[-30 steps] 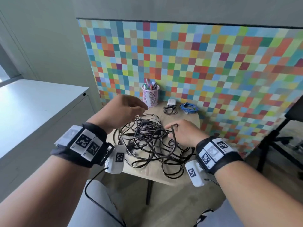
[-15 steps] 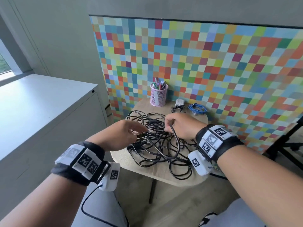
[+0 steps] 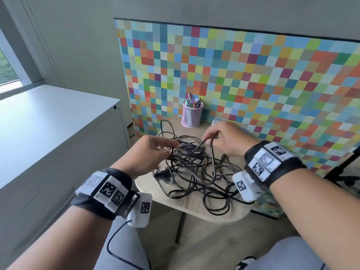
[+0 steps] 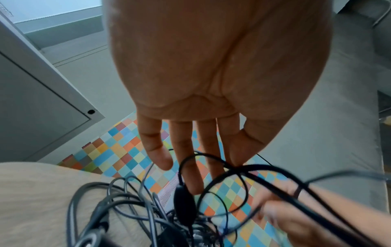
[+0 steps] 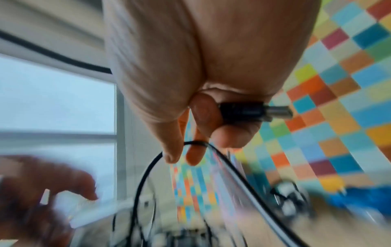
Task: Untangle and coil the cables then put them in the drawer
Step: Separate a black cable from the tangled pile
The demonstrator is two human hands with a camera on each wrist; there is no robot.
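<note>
A tangle of black cables [image 3: 194,168] lies on a small round wooden table [image 3: 155,190]. My left hand [image 3: 173,146] reaches into the tangle's left side. In the left wrist view its thumb and forefinger [image 4: 237,163] pinch one black strand, and the other fingers are stretched out above the tangle [image 4: 148,217]. My right hand [image 3: 213,133] is raised over the far side of the pile. It grips a black cable end with a metal plug [image 5: 253,111] in its curled fingers, and the cord loops down from its thumb and forefinger [image 5: 184,155].
A pink mesh pen cup [image 3: 191,115] stands at the table's back, with a white charger [image 3: 216,122] beside it, half hidden by my right hand. A blue cable [image 5: 359,198] lies beyond. A grey cabinet [image 3: 48,123] stands at left, a chequered panel [image 3: 253,84] behind.
My right hand has lifted its cable end up and away toward the pen cup. My left hand dropped from above the pile into the tangle and took a strand.
</note>
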